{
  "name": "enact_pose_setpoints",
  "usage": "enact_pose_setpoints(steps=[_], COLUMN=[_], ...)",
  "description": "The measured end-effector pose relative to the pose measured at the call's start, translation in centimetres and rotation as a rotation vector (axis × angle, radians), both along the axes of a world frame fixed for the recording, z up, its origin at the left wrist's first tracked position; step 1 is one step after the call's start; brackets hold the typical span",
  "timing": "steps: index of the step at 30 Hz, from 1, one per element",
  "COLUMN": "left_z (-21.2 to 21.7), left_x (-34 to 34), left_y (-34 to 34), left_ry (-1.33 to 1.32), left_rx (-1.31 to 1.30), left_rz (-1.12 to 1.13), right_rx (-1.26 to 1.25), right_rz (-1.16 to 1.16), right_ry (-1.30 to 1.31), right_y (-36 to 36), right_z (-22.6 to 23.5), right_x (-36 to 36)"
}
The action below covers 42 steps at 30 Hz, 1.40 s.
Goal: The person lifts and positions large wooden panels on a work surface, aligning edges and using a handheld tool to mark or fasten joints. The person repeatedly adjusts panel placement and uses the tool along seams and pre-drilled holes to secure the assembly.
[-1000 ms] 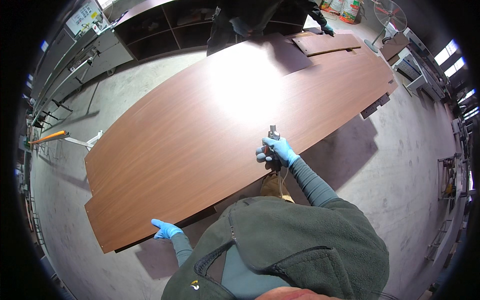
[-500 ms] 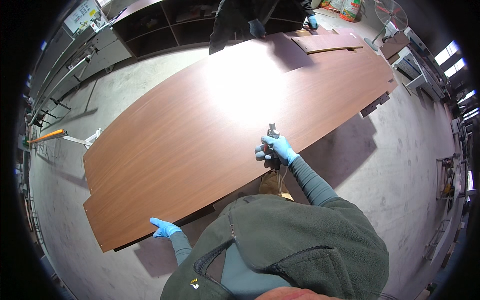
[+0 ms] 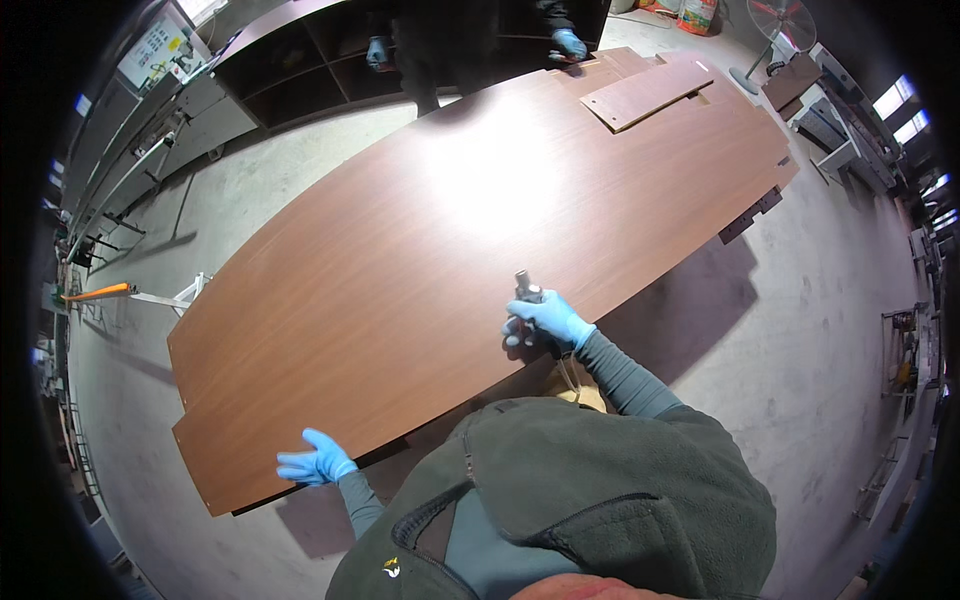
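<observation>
A large brown wood-grain panel [image 3: 330, 300] lies flat before me, reflecting a bright glare near its middle. Over its near edge, my right hand [image 3: 548, 318], in a blue glove, is closed around a dark hand tool [image 3: 524, 285] with a short blunt tip. A thin cord or hose hangs below that hand. What the tool is exactly, I cannot make out. At the panel's near left edge is my left hand [image 3: 318, 460], also gloved in blue, its fingers spread and nothing held. Whether it touches the panel is hard to tell.
A co-worker stands across the panel, one gloved hand [image 3: 568, 45] by its far edge. A smaller board [image 3: 648, 95] lies on the panel's far right. Dark open shelving [image 3: 290, 60] stands behind. Beyond are a fan [image 3: 780, 25] and an orange-tipped bar [image 3: 105, 292] at left.
My left hand has spread its fingers. My right hand has shifted slightly left and nearer me, tilting the tool. The co-worker has moved left, one hand now away from the panel.
</observation>
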<state>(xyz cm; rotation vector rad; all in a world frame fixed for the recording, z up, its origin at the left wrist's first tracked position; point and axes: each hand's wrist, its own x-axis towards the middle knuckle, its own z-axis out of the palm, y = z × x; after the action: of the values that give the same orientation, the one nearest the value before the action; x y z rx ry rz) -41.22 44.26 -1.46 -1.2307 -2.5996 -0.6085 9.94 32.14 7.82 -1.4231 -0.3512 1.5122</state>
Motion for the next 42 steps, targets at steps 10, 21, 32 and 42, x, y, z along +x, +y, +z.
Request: enact_pose_setpoints(steps=[10, 21, 32, 42], left_z=[4.5, 3.1, 1.0, -1.1], left_x=[47.5, 90.3, 111.0, 115.0], left_y=[5.1, 10.1, 14.9, 13.8], left_ry=[-0.015, 0.011, -0.037, 0.097], left_rx=[0.237, 0.04, -0.316, -0.209], left_rz=[-1.209, -1.58, -1.48, -1.521], right_rx=[0.098, -0.026, -0.115, -0.136], right_rz=[-0.459, -0.359, -0.186, -0.09], right_ry=[0.087, 0.239, 0.328, 0.301], right_y=[-7.1, -10.9, -10.8, -11.6], right_z=[0.6, -2.9, -0.2, -0.6], right_x=[28.4, 44.3, 46.7, 62.7])
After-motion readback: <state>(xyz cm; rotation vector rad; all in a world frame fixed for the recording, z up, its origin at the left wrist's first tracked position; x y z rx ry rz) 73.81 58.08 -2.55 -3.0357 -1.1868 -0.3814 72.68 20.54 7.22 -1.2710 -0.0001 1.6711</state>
